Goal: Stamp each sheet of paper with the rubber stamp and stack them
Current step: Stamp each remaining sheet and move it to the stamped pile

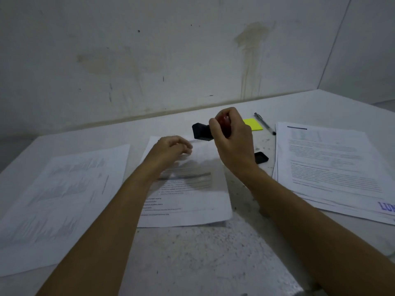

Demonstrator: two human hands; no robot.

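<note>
Head view shows the right hand (232, 138) raised above the table (192, 253), its grip clamped round the red knob of the rubber stamp (202, 131), whose black base sticks out to the left, tilted and clear of the paper. The stamp looks small, rigid and light; the rounded knob is the natural place to hold it, and it seems glossy, so a full wrap of the fingers, as here, should keep it from twisting when pressed down. The left hand (174, 147) rests on the upper part of the middle sheet (188, 195), fingers loosely curled, pinching nothing that I can make out. Paper is thin, limp and slides easily on a smooth top, so pinning it flat near the stamping spot makes sense; lift it by an edge or corner.

Counted: one stamp, one black ink pad or cap (261, 157) just beside the right wrist, one pen (264, 123), one yellow sticky-note pad (254, 124). Paper lies in three places: one central sheet, a left pile (53, 199) and a right stack (333, 167) of several sheets, bearing a blue mark at its near corner; exact sheet numbers cannot be told.
</note>
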